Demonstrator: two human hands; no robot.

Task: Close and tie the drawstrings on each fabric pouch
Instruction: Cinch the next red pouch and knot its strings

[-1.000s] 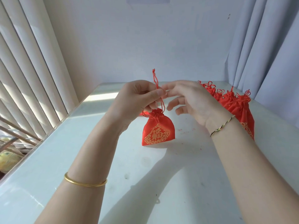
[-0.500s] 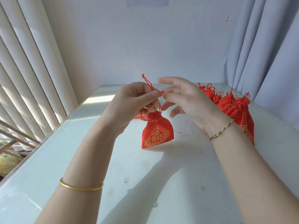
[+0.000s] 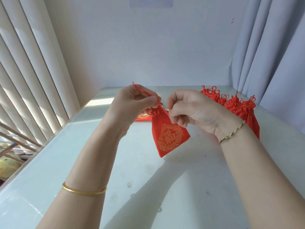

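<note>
A small red fabric pouch with a gold emblem hangs tilted above the white table, its neck gathered shut. My left hand pinches one red drawstring between thumb and fingers, the cord end sticking up to the left. My right hand has its fingers curled and pinches the cord at the right side of the pouch neck. A pile of red pouches with looped cords lies behind my right wrist. Another flat red pouch lies behind my left hand, mostly hidden.
Vertical blinds run along the left edge of the table, and pale curtains hang at the right. A plain wall closes off the far end. Small red thread scraps dot the table near the pouch.
My right hand has curled from outstretched fingers into a pinch at the pouch neck. The cord end in my left hand has swung further left, and the pouch now hangs tilted.
</note>
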